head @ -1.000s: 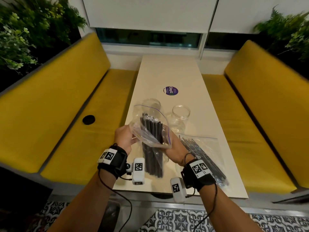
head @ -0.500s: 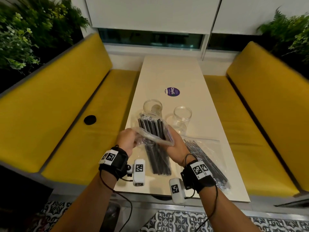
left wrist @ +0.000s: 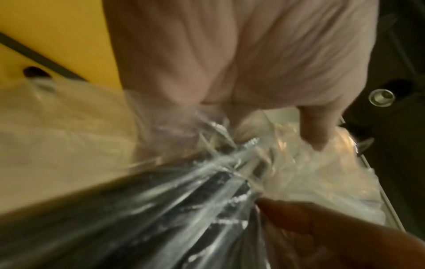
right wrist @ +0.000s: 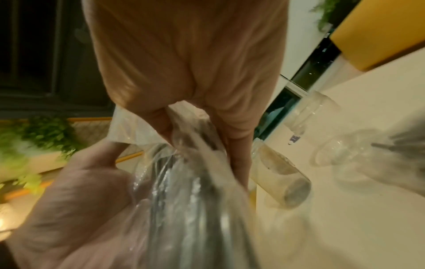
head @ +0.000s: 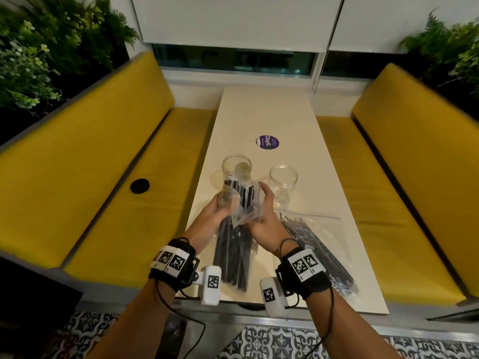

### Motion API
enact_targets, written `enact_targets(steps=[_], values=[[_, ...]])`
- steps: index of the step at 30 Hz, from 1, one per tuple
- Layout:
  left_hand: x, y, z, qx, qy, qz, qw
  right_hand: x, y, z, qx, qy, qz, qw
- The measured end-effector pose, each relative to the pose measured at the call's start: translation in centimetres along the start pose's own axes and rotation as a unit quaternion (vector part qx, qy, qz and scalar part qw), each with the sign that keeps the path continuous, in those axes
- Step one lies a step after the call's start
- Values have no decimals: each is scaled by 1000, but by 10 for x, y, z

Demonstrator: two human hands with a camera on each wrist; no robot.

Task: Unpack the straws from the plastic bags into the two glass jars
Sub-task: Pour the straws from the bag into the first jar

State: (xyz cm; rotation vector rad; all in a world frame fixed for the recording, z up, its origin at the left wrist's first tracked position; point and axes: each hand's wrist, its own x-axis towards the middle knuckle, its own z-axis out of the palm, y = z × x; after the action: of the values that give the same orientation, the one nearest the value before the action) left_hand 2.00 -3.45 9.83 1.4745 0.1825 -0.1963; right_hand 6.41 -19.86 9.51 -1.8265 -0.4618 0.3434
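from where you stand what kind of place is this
Probably a cafe or restaurant booth: padded yellow bench seats flank a long narrow cream table bearing a round purple logo sticker, with green leafy plants behind.

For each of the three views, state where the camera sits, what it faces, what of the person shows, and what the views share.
Head: worn on the head, looking down the table at both jars, both forearms and hands.
Left wrist: along the left hand, onto the straw bag; the other hand's fingers intrude.
Right wrist: along the right hand, toward the jars; the left hand also shows.
Shared: all show the held bag of black straws.
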Motion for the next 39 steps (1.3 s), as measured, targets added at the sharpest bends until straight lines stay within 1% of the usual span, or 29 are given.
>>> enact_targets(steps=[2, 4, 6, 8, 11, 13, 14, 16, 18, 19, 21, 22, 23, 25, 26, 27, 29, 31, 33, 35, 37, 39], values=[[-1, -4, -4, -32, -27, -23, 999, -1, 0, 2, -23, -10, -41, 999], [-3, -3, -3, -44, -33, -16, 998, -3, -6, 1, -65, -11, -57, 996], [-4, -7, -2, -53, -30, -2, 998, -6, -16, -2, -96, 10, -58, 994], [-3, -9, -2, -73, -15, 7, 997, -8, -19, -2, -85, 34, -40, 995], [1, -11, -1, -112, 33, 19, 993, -14, -19, 8, -21, 80, 8, 997], [2, -11, 2, -125, 81, 43, 988, -20, -18, 16, 43, 86, 30, 995], [3, -12, 4, -128, 103, 54, 985, -20, -18, 23, 72, 78, 29, 994], [3, -13, 6, -139, 146, 75, 977, -17, -23, 32, 82, 39, 6, 996], [2, -11, 5, -149, 186, 73, 968, -8, -24, 33, 103, 27, -19, 994], [2, -10, 4, -146, 186, 68, 969, -5, -24, 32, 127, 28, -8, 992], [-3, -4, 4, -143, 140, 64, 978, 3, -22, 33, 115, 61, 17, 991], [-6, 0, 7, -152, 109, 57, 981, 5, -19, 34, 75, 96, 45, 992], [-10, 4, 9, -170, 77, 49, 981, 6, -13, 36, 54, 142, 76, 985], [-16, 12, 15, -197, 34, 34, 979, 7, -8, 40, 75, 228, 110, 964], [-17, 16, 16, -200, 19, 29, 979, 7, -8, 39, 80, 250, 119, 957], [-15, 14, 13, -190, 4, 25, 981, 7, -11, 39, 84, 257, 123, 955], [-10, 6, 8, -165, -10, 21, 986, 7, -15, 38, 71, 270, 103, 955], [-7, -3, 2, -125, 0, 25, 992, 8, -21, 38, 73, 290, 78, 951], [-5, -10, -3, -91, 27, 43, 995, 7, -22, 40, 67, 300, 64, 950], [0, -13, -9, -96, 32, 51, 994, 4, -25, 44, 42, 277, 44, 959], [2, -14, -14, -119, 18, 45, 992, 3, -26, 51, 13, 241, 48, 969], [3, -14, -17, -142, 24, 33, 989, 2, -28, 57, -15, 204, 53, 977]])
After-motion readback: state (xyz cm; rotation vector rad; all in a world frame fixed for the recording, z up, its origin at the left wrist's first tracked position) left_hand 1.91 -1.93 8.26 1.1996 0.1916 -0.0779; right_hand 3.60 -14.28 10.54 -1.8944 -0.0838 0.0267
